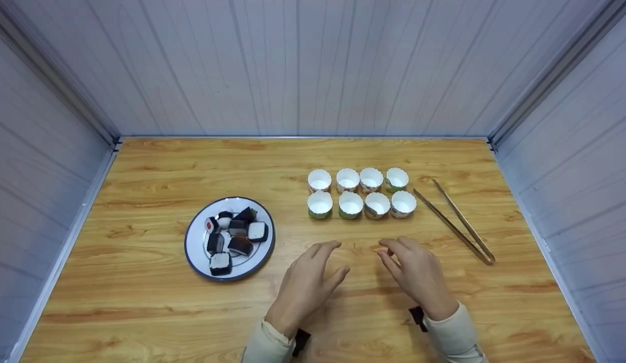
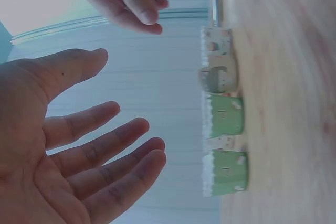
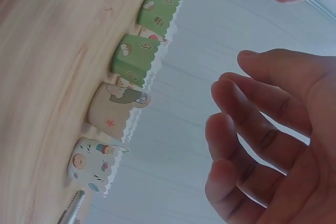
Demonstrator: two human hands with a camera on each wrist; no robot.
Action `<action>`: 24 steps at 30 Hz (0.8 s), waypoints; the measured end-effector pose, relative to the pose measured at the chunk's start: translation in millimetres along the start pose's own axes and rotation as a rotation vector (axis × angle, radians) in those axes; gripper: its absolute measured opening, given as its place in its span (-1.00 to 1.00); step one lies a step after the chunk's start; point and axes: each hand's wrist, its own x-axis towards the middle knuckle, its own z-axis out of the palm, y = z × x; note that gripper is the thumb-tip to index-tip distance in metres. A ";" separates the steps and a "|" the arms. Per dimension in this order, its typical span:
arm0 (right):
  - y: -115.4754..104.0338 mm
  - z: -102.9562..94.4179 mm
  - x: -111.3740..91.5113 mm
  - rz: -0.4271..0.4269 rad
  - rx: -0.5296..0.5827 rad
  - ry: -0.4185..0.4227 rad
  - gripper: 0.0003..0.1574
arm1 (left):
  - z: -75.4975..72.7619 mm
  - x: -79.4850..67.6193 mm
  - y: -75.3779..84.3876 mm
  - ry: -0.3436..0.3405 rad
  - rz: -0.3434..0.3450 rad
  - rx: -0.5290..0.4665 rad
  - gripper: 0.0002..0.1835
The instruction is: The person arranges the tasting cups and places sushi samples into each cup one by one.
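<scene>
My left hand hovers over the wooden table with fingers loosely extended, holding nothing. Opposite it, my right hand also holds nothing, its fingers relaxed and slightly bent. Beyond both hands stand several paper baking cups in two rows, white inside; green and patterned outer sides show in the wrist views, such as a green cup. A blue-rimmed white plate left of my left hand carries several sushi pieces. To the right of my right hand lie metal tongs, spread apart, tips pointing toward the back.
White panel walls enclose the wooden table at the back and both sides. The tongs' tips lie close to the rightmost cups. In the left wrist view, the front row of cups stands upright on the tabletop.
</scene>
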 end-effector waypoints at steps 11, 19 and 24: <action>0.6 -3.3 4.0 0.026 0.012 -0.001 -0.76 | -10.6 -4.0 -2.2 -0.004 -0.030 -0.003 -0.47; 16.5 -13.3 4.1 0.069 0.020 0.029 -0.73 | -25.8 -22.1 -30.4 0.015 -0.120 0.055 -0.46; 32.3 -24.4 5.3 0.129 -0.012 0.013 -0.73 | -44.7 -32.2 -47.7 -0.011 -0.309 0.047 -0.45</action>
